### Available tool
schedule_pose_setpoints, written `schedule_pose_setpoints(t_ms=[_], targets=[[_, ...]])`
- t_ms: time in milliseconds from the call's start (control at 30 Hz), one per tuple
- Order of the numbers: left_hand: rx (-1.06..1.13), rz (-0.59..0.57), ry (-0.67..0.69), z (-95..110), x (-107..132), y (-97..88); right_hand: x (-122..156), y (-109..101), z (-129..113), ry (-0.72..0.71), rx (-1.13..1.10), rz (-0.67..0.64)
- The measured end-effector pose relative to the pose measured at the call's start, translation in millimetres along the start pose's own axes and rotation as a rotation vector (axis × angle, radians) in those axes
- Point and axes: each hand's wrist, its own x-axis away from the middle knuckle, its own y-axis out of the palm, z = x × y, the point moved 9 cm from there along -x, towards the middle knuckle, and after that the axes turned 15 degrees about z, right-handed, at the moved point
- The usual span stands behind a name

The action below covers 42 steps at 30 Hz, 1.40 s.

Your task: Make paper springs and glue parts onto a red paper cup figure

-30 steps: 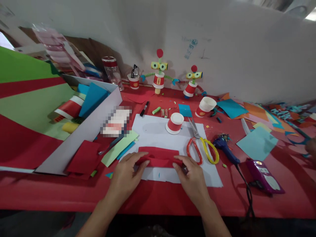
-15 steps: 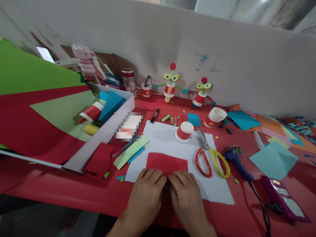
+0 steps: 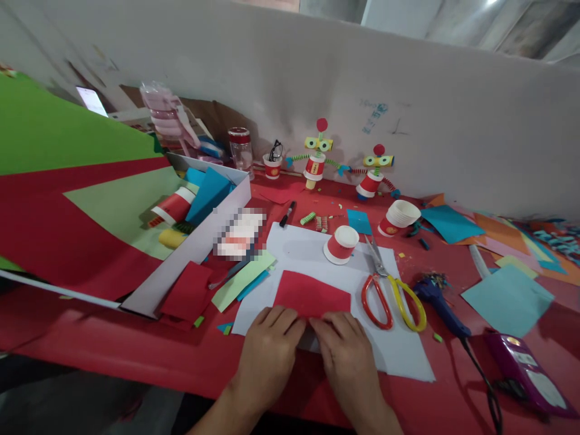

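A piece of red paper (image 3: 312,293) lies on white sheets at the front of the table. My left hand (image 3: 274,344) has its curled fingers on the near left part of the paper. On the near right part, my right hand (image 3: 348,353) grips it, thumb and fingertips drawn together. The two hands almost meet at the middle of the near edge, which they partly hide. Beyond the paper an upside-down red and white paper cup (image 3: 343,244) stands on the sheets. Scissors (image 3: 383,275) with one red and one yellow handle lie open to the right.
Left stands an open white box (image 3: 194,241) holding craft pieces. Two paper-cup robots (image 3: 315,168) stand by the wall. On the right are stacked cups (image 3: 399,217), a blue glue gun (image 3: 444,308) with its cord, coloured paper (image 3: 507,296) and a purple device (image 3: 530,371).
The red paper's far edge has moved slightly away from me, and its near edge has come forward between my hands. My fingers have shifted a little. The whole view has tilted slightly.
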Motion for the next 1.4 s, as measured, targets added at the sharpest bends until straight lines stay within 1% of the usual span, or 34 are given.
schedule_pose_setpoints(t_ms=[67, 133, 233, 300, 433, 533, 633, 800, 933, 1067, 1167, 1267, 1400], targets=[[-0.001, -0.07, -0.017, -2.1, 1.7, 8.1, 1.5, 2.9, 3.4, 0.049, -0.019, -0.032], [0.003, -0.113, -0.036, -3.8, 1.9, 12.6, 1.7, 3.6, 4.8, 0.087, -0.028, -0.048], [0.045, -0.174, -0.104, -10.7, -0.2, 16.3, -0.4, 1.7, 8.9, 0.157, -0.036, -0.06], [0.08, -0.209, -0.158, -18.3, -1.9, 17.3, -1.6, -1.3, 16.6, 0.22, -0.031, -0.06], [0.113, -0.223, -0.217, -35.4, -4.9, 16.0, 1.5, -9.6, 36.8, 0.328, -0.018, -0.031], [0.136, -0.213, -0.228, -44.5, -6.8, 15.5, 5.6, -14.4, 46.3, 0.357, -0.014, -0.004], [0.135, -0.203, -0.227, -49.8, -10.4, 15.5, 7.6, -16.9, 49.4, 0.361, -0.01, 0.017], [0.13, -0.205, -0.229, -53.2, -12.8, 13.8, 8.8, -17.5, 50.8, 0.38, -0.028, 0.025], [0.168, -0.163, -0.203, -50.4, -4.7, 4.6, 11.8, -20.2, 49.5, 0.35, -0.089, 0.021], [0.2, -0.05, -0.167, -47.4, 2.4, -11.4, 19.6, -24.1, 47.9, 0.307, -0.155, 0.015], [0.218, 0.021, -0.132, -45.9, 2.8, -20.2, 26.0, -28.0, 49.1, 0.292, -0.176, 0.056], [0.225, 0.074, -0.11, -47.6, 2.1, -25.5, 30.0, -30.2, 50.6, 0.276, -0.175, 0.095], [0.221, 0.116, -0.099, -52.2, 6.4, -27.8, 29.6, -31.9, 51.3, 0.28, -0.183, 0.117]])
